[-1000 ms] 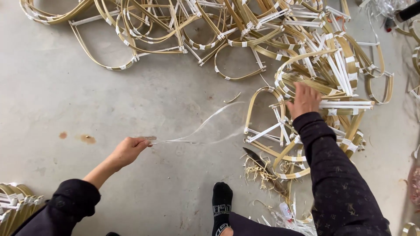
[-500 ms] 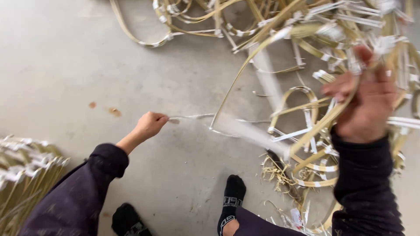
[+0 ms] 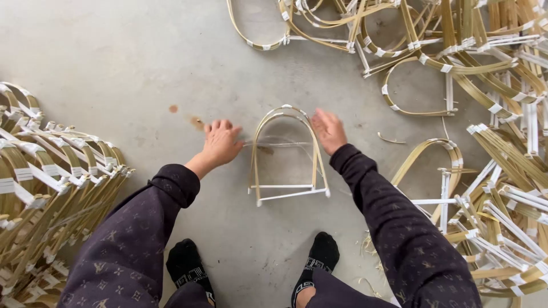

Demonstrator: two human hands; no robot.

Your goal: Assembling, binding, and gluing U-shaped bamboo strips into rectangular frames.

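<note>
Head view shows both hands open, left hand and right hand flanking a pale arched bamboo-strip frame with white taped joints lying flat on the smooth grey concrete floor, seemingly mid-binding, with similar stacked frames left.

Arched bamboo frame on concrete floor, left hand and right hand flanking it

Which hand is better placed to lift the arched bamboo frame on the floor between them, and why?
Probably the right hand: it sits against the top right curve of the arched bamboo frame. The left hand lies just outside the left strip, at a thin strand, which appears blurred.
</note>
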